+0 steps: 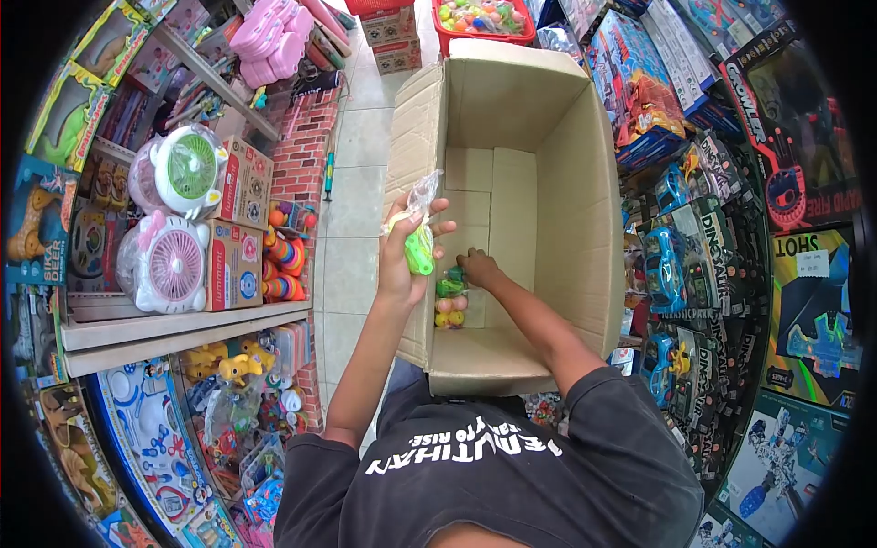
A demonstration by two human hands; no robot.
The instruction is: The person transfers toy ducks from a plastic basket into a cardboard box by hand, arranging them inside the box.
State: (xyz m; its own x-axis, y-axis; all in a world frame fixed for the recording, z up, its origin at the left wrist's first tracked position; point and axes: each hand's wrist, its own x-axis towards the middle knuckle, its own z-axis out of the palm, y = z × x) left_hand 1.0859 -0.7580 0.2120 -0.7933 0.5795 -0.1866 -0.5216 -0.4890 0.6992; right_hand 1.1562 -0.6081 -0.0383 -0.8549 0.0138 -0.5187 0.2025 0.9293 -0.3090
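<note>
A bright green plastic toy [419, 249] in a clear bag is held in my left hand [405, 260], above the box's left wall. The thumb presses on it and the other fingers stand partly apart. Inside the deep cardboard box [571, 173], my right hand [479, 269] reaches low with curled fingers at a green packet [451, 281]; its exact kind is hard to make out. Just below the packet, pink and yellow balls [449, 312] lie in the box's near left corner.
Left shelves hold fans [175, 262] and boxes [234, 265]. Packaged toys [703, 265] line the right side. Beyond the box stands a red basket [484, 36] of colourful balls. A tiled floor [352, 265] runs along the left of the box.
</note>
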